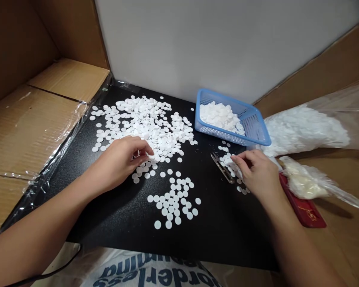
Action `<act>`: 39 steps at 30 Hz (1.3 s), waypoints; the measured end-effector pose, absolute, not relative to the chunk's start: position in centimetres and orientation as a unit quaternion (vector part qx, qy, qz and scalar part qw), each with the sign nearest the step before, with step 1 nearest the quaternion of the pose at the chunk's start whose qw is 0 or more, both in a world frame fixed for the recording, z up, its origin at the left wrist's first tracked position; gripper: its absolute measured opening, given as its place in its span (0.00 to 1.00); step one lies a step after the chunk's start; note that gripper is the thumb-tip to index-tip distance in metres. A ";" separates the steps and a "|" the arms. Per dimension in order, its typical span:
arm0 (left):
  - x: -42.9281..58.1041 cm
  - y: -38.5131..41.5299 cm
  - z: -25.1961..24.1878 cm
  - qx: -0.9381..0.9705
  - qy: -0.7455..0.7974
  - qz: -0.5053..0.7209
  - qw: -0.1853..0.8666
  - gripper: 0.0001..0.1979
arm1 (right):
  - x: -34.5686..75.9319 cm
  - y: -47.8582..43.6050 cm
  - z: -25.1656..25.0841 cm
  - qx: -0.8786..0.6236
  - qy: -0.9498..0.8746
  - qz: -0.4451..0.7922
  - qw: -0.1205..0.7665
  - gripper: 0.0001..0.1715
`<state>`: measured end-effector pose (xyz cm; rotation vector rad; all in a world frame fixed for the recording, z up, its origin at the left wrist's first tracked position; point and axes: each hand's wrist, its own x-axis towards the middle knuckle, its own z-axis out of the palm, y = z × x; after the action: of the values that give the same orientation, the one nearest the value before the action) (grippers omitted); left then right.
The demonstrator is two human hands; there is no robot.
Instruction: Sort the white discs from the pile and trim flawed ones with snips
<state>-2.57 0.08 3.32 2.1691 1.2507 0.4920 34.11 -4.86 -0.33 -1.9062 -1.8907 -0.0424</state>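
A large heap of small white discs (149,119) covers the back left of the black table (119,217). At the heap's front edge is my left hand (127,157), its fingers curled with the tips by the discs; whether it grips one is hidden. My right hand (255,169) is closed, thumb against fingers, over a smaller group of white discs (227,159); anything in it is too small to make out. Just left of it lies a metal tool (223,168). Flat, mostly single discs (173,199) are spread at the front middle.
A blue basket (254,139) partly filled with white discs stands at the back right. Beyond the right edge are a clear bag of white pieces (311,129), a small bag with pale contents (305,183) and a red item (306,209). Cardboard (26,127) flanks the left.
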 end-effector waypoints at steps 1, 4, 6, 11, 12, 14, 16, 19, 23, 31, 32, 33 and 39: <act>-2.6 -0.3 3.3 0.823 0.462 0.167 0.285 0.05 | 33.4 -5.1 -0.1 -0.689 -0.688 -0.008 0.228 0.24; -2.7 -2.0 3.0 0.851 0.434 0.135 0.262 0.06 | 30.8 -5.7 0.4 -0.675 -0.696 0.046 0.239 0.16; -2.9 -3.6 2.4 0.859 0.420 0.141 0.256 0.06 | 29.2 -5.9 0.4 -0.630 -0.725 0.061 0.273 0.13; -3.1 -6.8 0.4 0.859 0.410 0.203 0.228 0.05 | 26.4 -6.0 -0.4 -0.489 -0.793 0.104 0.348 0.20; -3.1 -7.2 0.0 0.858 0.411 0.215 0.218 0.06 | 26.0 -6.0 -0.6 -0.472 -0.797 0.129 0.354 0.21; -2.9 -7.8 -0.4 0.856 0.416 0.233 0.199 0.07 | 25.3 -6.0 -0.9 -0.454 -0.795 0.184 0.359 0.22; -2.6 -8.1 -0.5 0.853 0.422 0.243 0.189 0.08 | 24.8 -5.9 -1.1 -0.449 -0.785 0.232 0.359 0.22; -2.1 -8.5 -0.3 0.846 0.428 0.257 0.187 0.08 | 24.2 -5.7 -1.5 -0.445 -0.777 0.279 0.346 0.21; -1.5 -8.9 -0.1 0.838 0.429 0.281 0.184 0.06 | 23.7 -5.5 -1.9 -0.417 -0.800 0.297 0.313 0.23; -0.6 -9.5 -1.6 0.871 0.406 0.217 0.173 0.12 | 23.1 -7.2 -2.5 -0.338 -0.863 0.307 0.217 0.34; -0.5 -9.6 -1.8 0.877 0.399 0.208 0.167 0.17 | 23.1 -7.5 -2.4 -0.336 -0.862 0.313 0.214 0.34; -0.4 -9.6 -1.9 0.883 0.393 0.200 0.160 0.21 | 23.2 -7.7 -2.3 -0.340 -0.858 0.319 0.214 0.34; -0.8 -9.9 -2.9 0.897 0.386 0.172 0.131 0.23 | 25.3 -7.6 -1.1 -0.511 -0.743 0.259 0.348 0.20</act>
<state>-0.76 -9.86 -2.89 2.6040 1.1202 0.4993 25.31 -7.57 -1.10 -1.3239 -1.9260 0.6710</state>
